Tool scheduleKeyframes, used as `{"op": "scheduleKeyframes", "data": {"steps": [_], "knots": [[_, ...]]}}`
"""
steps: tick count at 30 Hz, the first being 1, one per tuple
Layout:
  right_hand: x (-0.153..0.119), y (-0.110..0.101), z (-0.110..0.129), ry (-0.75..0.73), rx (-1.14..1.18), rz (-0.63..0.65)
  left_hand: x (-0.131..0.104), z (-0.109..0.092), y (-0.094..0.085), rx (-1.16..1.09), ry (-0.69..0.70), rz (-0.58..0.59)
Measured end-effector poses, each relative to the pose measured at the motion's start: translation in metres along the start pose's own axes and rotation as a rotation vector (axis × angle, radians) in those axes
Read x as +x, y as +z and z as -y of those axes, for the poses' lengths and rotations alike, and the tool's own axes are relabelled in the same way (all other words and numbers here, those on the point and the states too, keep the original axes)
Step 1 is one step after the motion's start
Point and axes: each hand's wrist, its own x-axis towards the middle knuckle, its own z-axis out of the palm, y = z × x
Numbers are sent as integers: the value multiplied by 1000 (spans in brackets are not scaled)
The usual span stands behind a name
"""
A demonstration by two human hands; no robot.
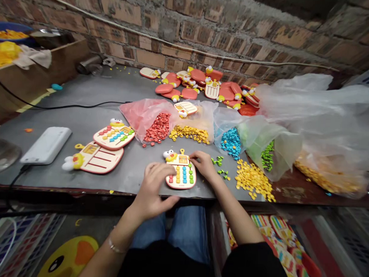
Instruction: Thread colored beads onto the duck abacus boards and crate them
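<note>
Four rows of beads (pixel 185 175) line one board (pixel 176 186), left hand (pixel 152 190) half-spread, right hand (pixel 204 164) pinched, contents unclear; a slotted board (pixel 93 161) lies bare.

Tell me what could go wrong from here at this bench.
The yellow pieces lie loose by the bench's front edge, near the right forearm, so a sweep of that arm might knock some off. The loose green pieces sit close to the yellow ones and could get mixed in. The bag of red pieces lies open-mouthed toward the person, so a bump might spill more.
</note>
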Motion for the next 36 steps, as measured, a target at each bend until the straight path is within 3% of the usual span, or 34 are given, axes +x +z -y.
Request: {"op": "scheduleKeyframes", "data": {"steps": [3,7,11,16,18,22,27,32,36], "knots": [[7,-2,-2,-10,-13,77,20,24,29,339,-111,172],[17,-11,0,-52,-31,225,20,46,48,489,-169,265],[32,-18,-5,-62,84,361,15,54,51,495,-140,243],[60,-16,-25,178,277,565,11,59,52,487,-109,249],[71,-15,-29,225,263,677,10,61,54,484,-106,256],[87,-15,-29,162,73,836,8,63,56,482,-111,272],[89,-13,-28,126,14,849,7,64,57,496,-111,269],[80,-18,-22,311,219,836,7,61,57,519,-130,265],[50,-23,-8,451,466,639,4,58,58,552,-159,223]]}}
